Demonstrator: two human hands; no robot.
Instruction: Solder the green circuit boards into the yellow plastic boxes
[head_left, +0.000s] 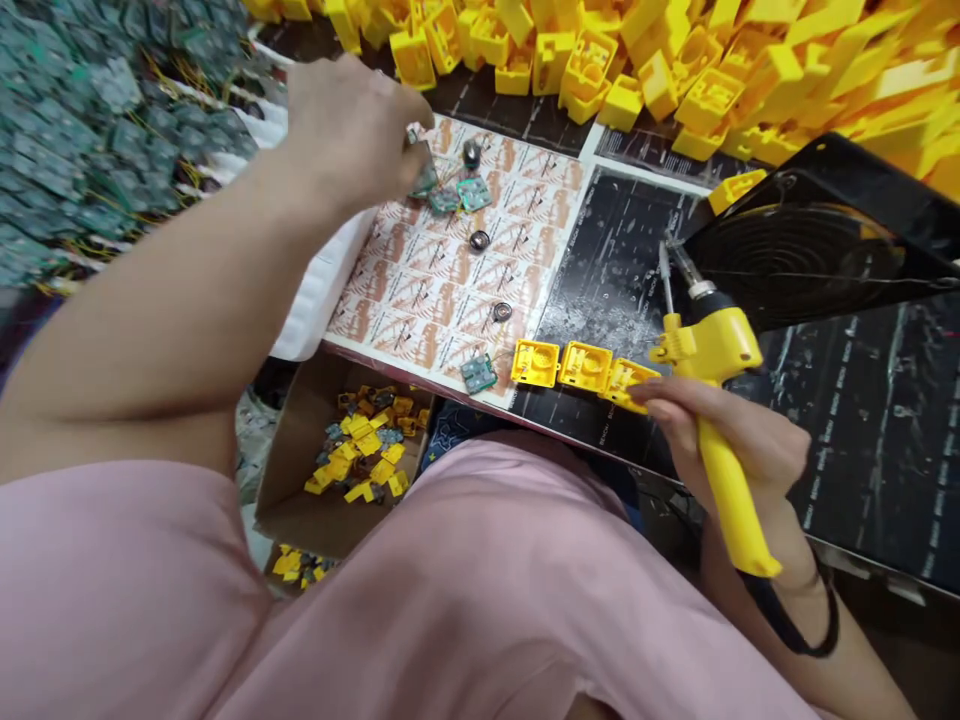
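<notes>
My right hand (720,430) is wrapped round a yellow soldering gun (727,345), its metal tip pointing up and away from me. Three small yellow plastic cases (585,367) lie in a row with their hollow sides up, and my right fingertips reach the nearest one on the right. At the far side of the patterned sheet, my left hand (352,130) has its fingers curled at a small green circuit board (424,180); the grip is partly hidden. More boards (473,194) lie beside it. Another board (478,374) lies left of the cases, with small round black speakers (502,313) above.
A large heap of wired circuit boards (75,150) fills the far left. Many yellow cases (585,70) are piled along the back. A black fan (810,240) stands tilted at the right. Below the table edge, a cardboard box (289,480) contains yellow parts.
</notes>
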